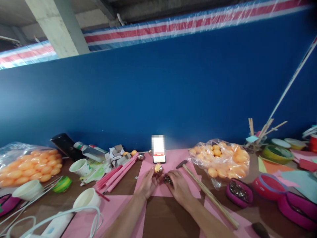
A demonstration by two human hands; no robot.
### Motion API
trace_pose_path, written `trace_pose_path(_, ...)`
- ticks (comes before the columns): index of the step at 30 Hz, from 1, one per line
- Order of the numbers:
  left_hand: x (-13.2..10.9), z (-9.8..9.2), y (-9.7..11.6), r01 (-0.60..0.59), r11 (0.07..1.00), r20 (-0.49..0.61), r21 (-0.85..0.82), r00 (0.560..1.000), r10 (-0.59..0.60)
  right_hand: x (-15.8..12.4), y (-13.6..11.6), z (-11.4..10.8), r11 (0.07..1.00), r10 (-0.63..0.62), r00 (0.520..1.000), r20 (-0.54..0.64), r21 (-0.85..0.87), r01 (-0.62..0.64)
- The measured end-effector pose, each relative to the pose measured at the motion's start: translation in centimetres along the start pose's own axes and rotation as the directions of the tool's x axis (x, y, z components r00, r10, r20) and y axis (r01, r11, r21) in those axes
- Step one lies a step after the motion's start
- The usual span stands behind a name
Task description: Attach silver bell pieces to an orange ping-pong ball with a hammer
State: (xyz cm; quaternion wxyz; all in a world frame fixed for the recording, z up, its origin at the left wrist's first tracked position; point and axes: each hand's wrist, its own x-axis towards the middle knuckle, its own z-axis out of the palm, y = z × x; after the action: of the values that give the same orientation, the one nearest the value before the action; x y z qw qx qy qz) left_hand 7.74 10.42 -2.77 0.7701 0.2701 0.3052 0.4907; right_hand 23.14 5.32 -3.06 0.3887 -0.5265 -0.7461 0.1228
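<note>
My left hand (pixel 148 183) is closed around a small orange ball (pixel 158 169), with its fingertips and thumb at the ball's sides. Shiny metal pieces cover part of the ball's surface on the right. A dark cluster of small shiny metal pieces (pixel 167 180) sits close by, and my right hand (pixel 177 185) has its curled fingers on it. Whether these pieces lie loose or sit on another ball is too small to tell. Beneath both hands lies pink paper (pixel 170 193). Just beyond them stands a phone (pixel 159 158) with a lit screen.
To the right, a hammer (pixel 205 188) lies slantwise, near a clear bag of orange balls (pixel 220 158) and a purple container (pixel 239 193) of metal pieces. Leftward are pink paper strips (pixel 117 175), white cups (pixel 86 200), a white cable (pixel 96 215) and another ball bag (pixel 32 165).
</note>
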Motion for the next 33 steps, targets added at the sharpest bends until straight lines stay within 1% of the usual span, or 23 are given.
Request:
trace_pose_path(5, 0.05, -0.09, -0.13, 0.012, 0.999, 0.002, -0.031, 1.0, -0.012, 0.0, 0.14, -0.04, 1.0, -0.002, 1.0, 0.021, 0.015, 0.002)
trace_pose_path(9, -0.08, -0.01, -0.11, 0.015, 0.999, 0.037, -0.04, 0.999, -0.014, 0.03, 0.06, -0.15, 1.0, 0.001, 1.0, 0.023, 0.017, -0.002)
trace_pose_path(14, -0.25, 0.16, 0.04, 0.018, 0.998, -0.017, -0.056, 1.0, -0.019, 0.07, -0.33, -0.36, 1.0, 0.011, 1.0, 0.015, -0.006, -0.011)
trace_pose_path(18, -0.31, 0.14, 0.12, 0.031, 0.998, -0.023, -0.061, 0.999, -0.032, 0.11, -0.5, -0.51, 0.999, 0.023, 1.0, 0.021, -0.026, -0.022)
trace_pose_path(22, -0.25, 0.01, 0.07, 0.037, 0.996, -0.014, -0.084, 0.999, -0.038, 0.11, -0.37, -0.46, 0.999, 0.038, 0.999, 0.029, -0.016, -0.038)
trace_pose_path(24, -0.22, -0.01, 0.04, 0.032, 0.996, -0.026, -0.085, 0.999, -0.035, 0.11, -0.28, -0.34, 0.999, 0.042, 0.999, 0.019, -0.012, -0.042)
trace_pose_path(33, -0.4, 0.32, 0.19, 0.034, 0.997, -0.031, -0.063, 0.999, -0.036, 0.13, -0.65, -0.44, 0.998, 0.024, 1.0, 0.008, -0.052, -0.024)
